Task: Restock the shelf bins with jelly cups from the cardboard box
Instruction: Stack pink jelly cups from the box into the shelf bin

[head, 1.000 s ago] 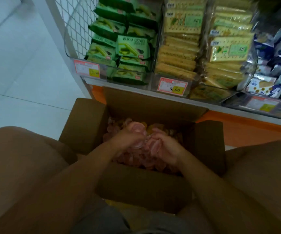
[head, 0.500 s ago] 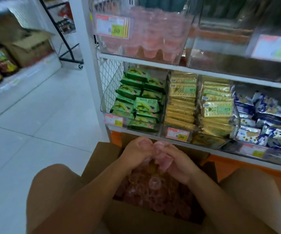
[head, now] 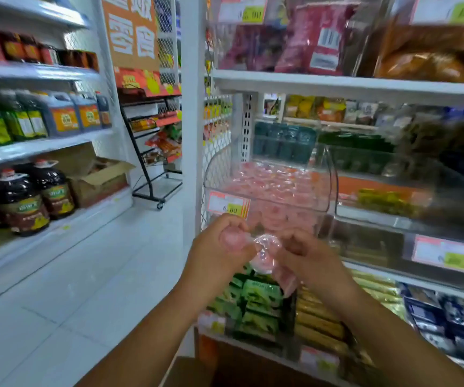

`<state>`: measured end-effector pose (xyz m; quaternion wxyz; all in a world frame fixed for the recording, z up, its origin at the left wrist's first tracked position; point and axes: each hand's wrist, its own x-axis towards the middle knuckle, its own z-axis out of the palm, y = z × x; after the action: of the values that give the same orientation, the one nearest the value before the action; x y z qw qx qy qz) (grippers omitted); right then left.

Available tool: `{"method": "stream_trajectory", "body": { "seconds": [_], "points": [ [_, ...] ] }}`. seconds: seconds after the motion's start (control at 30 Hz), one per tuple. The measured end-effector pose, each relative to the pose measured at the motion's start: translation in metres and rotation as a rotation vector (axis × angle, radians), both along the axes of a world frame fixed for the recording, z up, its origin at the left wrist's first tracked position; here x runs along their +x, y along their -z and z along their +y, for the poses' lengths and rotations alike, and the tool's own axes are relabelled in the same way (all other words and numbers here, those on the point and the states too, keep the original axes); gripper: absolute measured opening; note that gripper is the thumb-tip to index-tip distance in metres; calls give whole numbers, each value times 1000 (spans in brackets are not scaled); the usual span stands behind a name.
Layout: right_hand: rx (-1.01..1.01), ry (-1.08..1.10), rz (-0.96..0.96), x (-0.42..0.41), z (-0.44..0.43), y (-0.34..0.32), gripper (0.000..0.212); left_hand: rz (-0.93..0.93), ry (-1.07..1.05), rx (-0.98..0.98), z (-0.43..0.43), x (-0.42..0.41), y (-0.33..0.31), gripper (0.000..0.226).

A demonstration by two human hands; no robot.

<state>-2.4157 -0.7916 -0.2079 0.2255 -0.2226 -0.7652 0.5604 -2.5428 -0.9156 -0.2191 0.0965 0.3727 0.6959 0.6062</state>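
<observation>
Price tag (head: 228,204) reading 6.00 on clear bin (head: 331,177), left hand (head: 214,254) and right hand (head: 313,261) together, gripping translucent pink jelly cups (head: 264,248)

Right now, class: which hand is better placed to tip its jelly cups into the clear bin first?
Probably the left hand: it sits higher, just under the front rim of the clear bin, beside the price tag. The right hand is lower, also gripping jelly cups.
</observation>
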Motion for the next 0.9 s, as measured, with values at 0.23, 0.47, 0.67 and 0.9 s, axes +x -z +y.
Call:
{"method": "stream_trajectory", "body": {
  "seconds": [0.23, 0.47, 0.67, 0.9],
  "points": [
    [332, 106, -77, -90, 56, -106, 14, 151, -207, -12, -10, -72, -34, 25],
    [479, -23, -583, -167, 82, -105, 33, 521, -43, -261, -7, -99, -21, 34],
    [578, -151, -772, -197, 73, -97, 16, 427, -9, -186, -5, -114, -23, 32],
    [384, -179, -760, -199, 74, -92, 54, 426, 76, -189, -1, -116, -24, 29]
  ]
}}
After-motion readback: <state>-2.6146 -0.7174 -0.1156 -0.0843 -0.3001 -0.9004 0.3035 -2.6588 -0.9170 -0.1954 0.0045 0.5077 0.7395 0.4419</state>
